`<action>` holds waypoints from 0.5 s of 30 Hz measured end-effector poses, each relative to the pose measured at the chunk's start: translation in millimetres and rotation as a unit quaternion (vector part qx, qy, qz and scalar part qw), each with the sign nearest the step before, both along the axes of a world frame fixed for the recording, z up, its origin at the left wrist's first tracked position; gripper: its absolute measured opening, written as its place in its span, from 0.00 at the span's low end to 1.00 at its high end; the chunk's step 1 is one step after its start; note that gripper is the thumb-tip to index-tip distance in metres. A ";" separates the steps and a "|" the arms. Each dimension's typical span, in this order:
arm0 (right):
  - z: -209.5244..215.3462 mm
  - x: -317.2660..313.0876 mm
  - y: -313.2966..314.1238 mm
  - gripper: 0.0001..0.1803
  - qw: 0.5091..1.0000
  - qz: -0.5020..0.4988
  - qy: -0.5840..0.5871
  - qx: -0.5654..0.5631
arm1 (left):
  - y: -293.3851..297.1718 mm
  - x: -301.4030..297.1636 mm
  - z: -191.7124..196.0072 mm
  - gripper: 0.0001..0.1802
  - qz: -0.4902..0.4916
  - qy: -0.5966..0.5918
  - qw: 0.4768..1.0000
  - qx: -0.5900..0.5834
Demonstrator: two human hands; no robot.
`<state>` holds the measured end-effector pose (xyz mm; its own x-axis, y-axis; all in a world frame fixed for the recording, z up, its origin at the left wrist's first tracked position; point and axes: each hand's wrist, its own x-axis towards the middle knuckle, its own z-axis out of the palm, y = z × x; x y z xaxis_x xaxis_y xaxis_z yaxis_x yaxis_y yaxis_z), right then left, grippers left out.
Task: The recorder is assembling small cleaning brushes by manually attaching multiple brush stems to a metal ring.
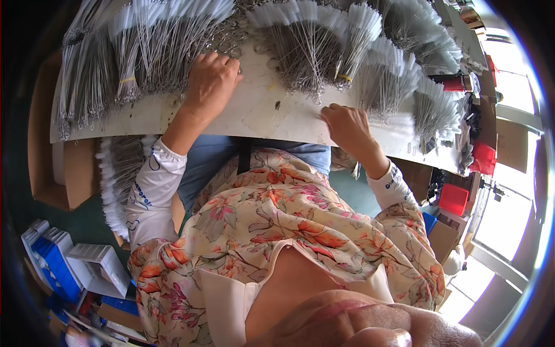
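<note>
— Fingers of the left hand [211, 81] curl shut on metal rings [228, 43] beside the wire bundles [144, 46]?
— Yes; right hand [347, 124] rests loosely open on the white board [254, 113]. Sorting step, I judge; separating one wire comes next.

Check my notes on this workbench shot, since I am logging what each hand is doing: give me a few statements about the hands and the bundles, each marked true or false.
1. The left hand rests on the wire bundles at the far side of the white board. True.
2. The right hand is raised well above the board. False: it lies at the board's near edge.
3. The two hands are clasped together. False: they are apart, with bare board between them.
4. Bundles fan out along the board's far edge. True.
5. A cardboard box sits on the person's left. True.
</note>
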<state>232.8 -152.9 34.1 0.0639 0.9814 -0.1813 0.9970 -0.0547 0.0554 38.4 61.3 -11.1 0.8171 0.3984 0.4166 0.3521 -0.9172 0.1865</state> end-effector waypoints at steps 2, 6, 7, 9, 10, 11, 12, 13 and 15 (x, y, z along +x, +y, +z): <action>-1.9 -7.1 4.0 0.06 0.981 -0.052 0.178 0.054 | 1.8 1.3 0.8 0.08 -0.010 -0.028 1.000 -0.006; 11.6 -28.2 23.9 0.06 0.838 -0.135 0.505 0.153 | -3.2 -8.6 21.9 0.08 0.015 -0.120 0.972 -0.200; 17.6 -32.7 31.3 0.06 0.802 -0.128 0.552 0.188 | -10.6 -10.7 27.7 0.08 0.012 -0.112 0.974 -0.196; 33.8 -43.2 44.2 0.05 0.764 -0.143 0.599 0.192 | -36.0 -6.0 40.1 0.07 -0.010 -0.352 0.750 -0.560; 39.3 -48.1 49.3 0.05 0.730 -0.152 0.639 0.189 | -47.8 -1.9 45.7 0.07 -0.014 -0.396 0.698 -0.596; 41.1 -54.7 53.3 0.05 0.726 -0.153 0.643 0.191 | -55.0 0.4 46.6 0.07 -0.033 -0.413 0.658 -0.629; 42.6 -62.0 56.5 0.04 0.712 -0.103 0.651 0.242 | -61.4 3.1 48.8 0.07 -0.057 -0.440 0.603 -0.663; 42.5 -68.1 58.8 0.04 0.695 -0.053 0.655 0.292 | -66.5 5.4 50.4 0.07 -0.081 -0.465 0.545 -0.693; 38.3 -74.0 59.9 0.05 0.729 -0.041 0.605 0.319 | -74.2 9.2 51.8 0.07 -0.086 -0.477 0.522 -0.701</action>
